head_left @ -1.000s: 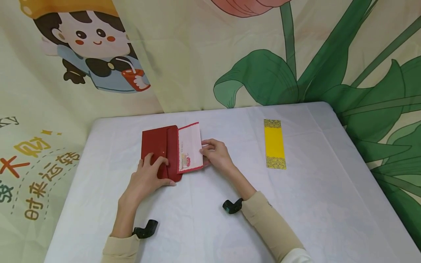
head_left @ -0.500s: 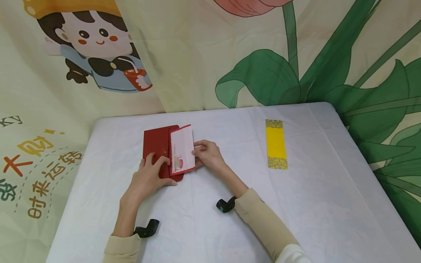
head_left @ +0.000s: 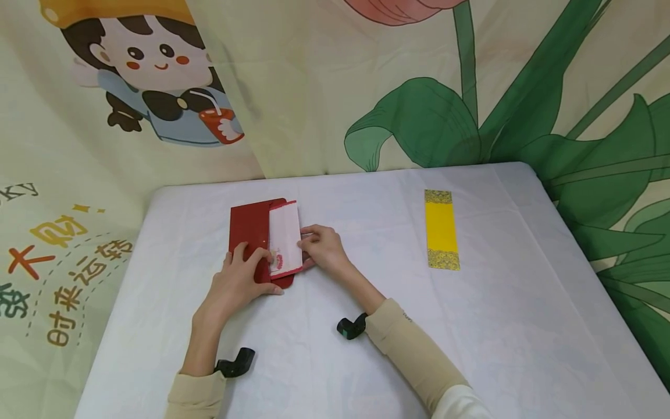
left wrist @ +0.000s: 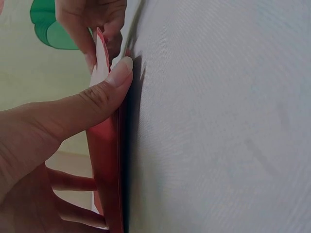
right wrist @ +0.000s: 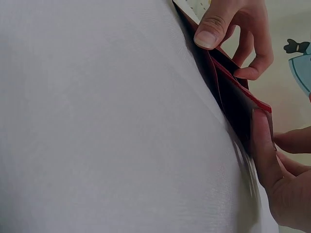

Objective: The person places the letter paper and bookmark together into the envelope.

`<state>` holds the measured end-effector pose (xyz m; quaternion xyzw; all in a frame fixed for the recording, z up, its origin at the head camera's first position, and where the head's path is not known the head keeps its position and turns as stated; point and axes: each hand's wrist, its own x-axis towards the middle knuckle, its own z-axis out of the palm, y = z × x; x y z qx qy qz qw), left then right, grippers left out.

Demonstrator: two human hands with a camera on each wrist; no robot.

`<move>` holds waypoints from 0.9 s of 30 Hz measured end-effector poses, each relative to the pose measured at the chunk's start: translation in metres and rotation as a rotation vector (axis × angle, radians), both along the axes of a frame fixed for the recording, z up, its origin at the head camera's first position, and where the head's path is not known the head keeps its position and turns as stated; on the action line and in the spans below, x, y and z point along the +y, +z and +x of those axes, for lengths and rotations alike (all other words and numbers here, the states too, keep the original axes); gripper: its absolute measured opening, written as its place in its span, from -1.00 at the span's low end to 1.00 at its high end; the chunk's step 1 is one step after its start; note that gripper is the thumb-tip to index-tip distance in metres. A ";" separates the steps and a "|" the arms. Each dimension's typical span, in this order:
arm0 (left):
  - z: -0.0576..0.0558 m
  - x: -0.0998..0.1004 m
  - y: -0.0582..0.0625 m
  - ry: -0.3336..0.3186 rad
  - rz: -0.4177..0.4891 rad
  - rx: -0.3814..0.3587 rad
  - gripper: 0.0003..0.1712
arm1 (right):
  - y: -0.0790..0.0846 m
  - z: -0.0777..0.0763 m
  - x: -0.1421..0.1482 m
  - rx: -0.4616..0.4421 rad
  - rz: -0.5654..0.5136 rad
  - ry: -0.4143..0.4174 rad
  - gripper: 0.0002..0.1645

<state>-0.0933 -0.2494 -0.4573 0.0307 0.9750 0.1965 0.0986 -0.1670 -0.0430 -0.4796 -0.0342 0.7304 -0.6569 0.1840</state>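
A red envelope (head_left: 250, 230) lies flat on the white table (head_left: 335, 361), left of middle. My left hand (head_left: 256, 270) grips its near end, fingers on top and thumb at the edge; the left wrist view has that thumb (left wrist: 97, 104) pressed against the envelope (left wrist: 104, 145). A white card with a red border (head_left: 285, 235) sticks out of the envelope's right side. My right hand (head_left: 309, 247) pinches the card's right edge. In the right wrist view the right hand (right wrist: 238, 34) holds the card over the envelope (right wrist: 233, 97).
A yellow paper strip with patterned ends (head_left: 442, 228) lies at the right of the table. A printed fabric backdrop (head_left: 366, 87) hangs behind and wraps the left side. The table's right edge (head_left: 602, 279) runs close to the backdrop.
The card has slid left, deeper into the red envelope, so less of it shows. My right hand followed it leftwards. The left hand stayed on the envelope.
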 end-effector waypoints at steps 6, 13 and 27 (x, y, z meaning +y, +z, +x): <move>0.000 0.000 0.001 -0.003 0.006 0.006 -0.19 | 0.000 0.002 -0.005 0.050 0.059 0.000 -0.59; 0.001 -0.001 0.001 0.000 0.006 0.008 -0.17 | -0.002 0.003 -0.013 0.040 0.044 -0.009 -0.57; 0.002 -0.002 0.002 -0.009 0.005 0.019 -0.19 | 0.000 0.005 -0.029 0.069 0.037 0.039 -0.55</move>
